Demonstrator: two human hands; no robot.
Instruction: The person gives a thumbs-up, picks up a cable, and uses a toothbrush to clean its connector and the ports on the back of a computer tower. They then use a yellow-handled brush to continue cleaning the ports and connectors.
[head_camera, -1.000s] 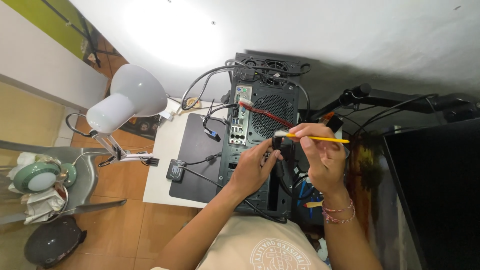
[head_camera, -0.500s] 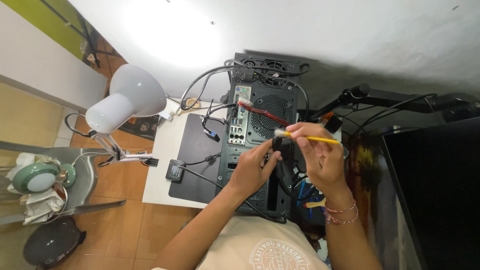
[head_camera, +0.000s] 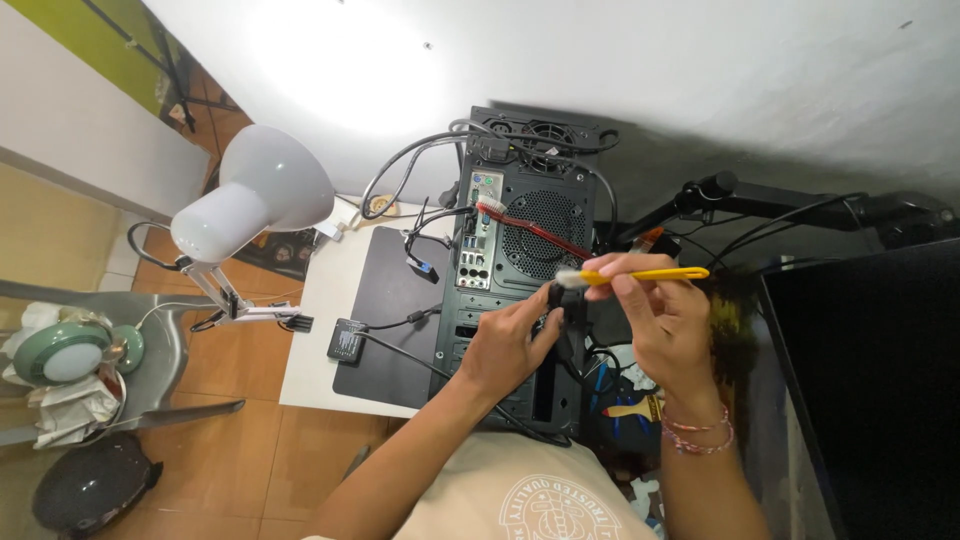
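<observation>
Fingers of the right hand (head_camera: 668, 322) pinch a yellow-handled brush (head_camera: 640, 274) near its bristled end, so the handle runs out past the hand's far side and the pale bristles sit just beyond the fingertips. Just left of those bristles, the left hand (head_camera: 507, 345) closes its thumb and fingers on a black cable plug (head_camera: 557, 297), whose cable drops down between the two hands. Both hands hover over the rear panel of a black computer tower (head_camera: 530, 270), which lies directly beneath and ahead of them. Above the right hand, a red-handled toothbrush (head_camera: 528, 226) rests slantwise on the tower's fan grille. Well left of the left hand stands a white desk lamp (head_camera: 255, 198), with a dark desk mat (head_camera: 385, 310) and a small black adapter box (head_camera: 346, 340) between lamp and hand. Beaded bracelets (head_camera: 697, 432) circle the right wrist.
</observation>
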